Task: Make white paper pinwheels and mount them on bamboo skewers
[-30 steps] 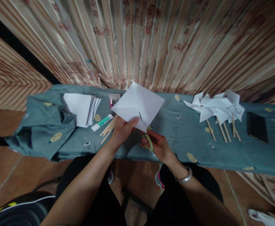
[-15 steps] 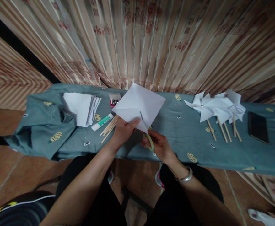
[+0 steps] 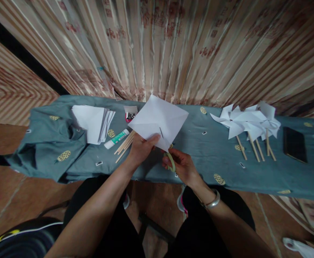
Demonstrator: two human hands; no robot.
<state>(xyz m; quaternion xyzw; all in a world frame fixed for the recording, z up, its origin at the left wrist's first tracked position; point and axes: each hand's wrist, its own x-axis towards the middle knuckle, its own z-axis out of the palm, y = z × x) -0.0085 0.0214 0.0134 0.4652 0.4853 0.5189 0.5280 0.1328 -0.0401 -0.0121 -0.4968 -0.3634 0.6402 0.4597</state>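
Observation:
A square sheet of white paper (image 3: 161, 114) with crease lines is held up over the cloth-covered table, one corner toward me. My left hand (image 3: 143, 148) grips its near-left edge, thumb on top. In my right hand (image 3: 182, 165) is a pair of scissors (image 3: 171, 163) with pale green handles, fingers closed round the loops. The scissors are at the paper's near corner; their blades are mostly hidden, and a dark slit line shows in the sheet above that corner.
Left of the paper lie a stack of white sheets (image 3: 91, 122), a glue stick (image 3: 116, 139), wooden sticks (image 3: 125, 145) and a small box of metal pins (image 3: 130, 115). Several paper pinwheels (image 3: 250, 122) and a black phone (image 3: 295, 145) are on the right. A curtain (image 3: 162, 53) hangs behind the table.
Almost nothing differs. The paper and both hands have shifted only very slightly, with the scissors still at the near corner.

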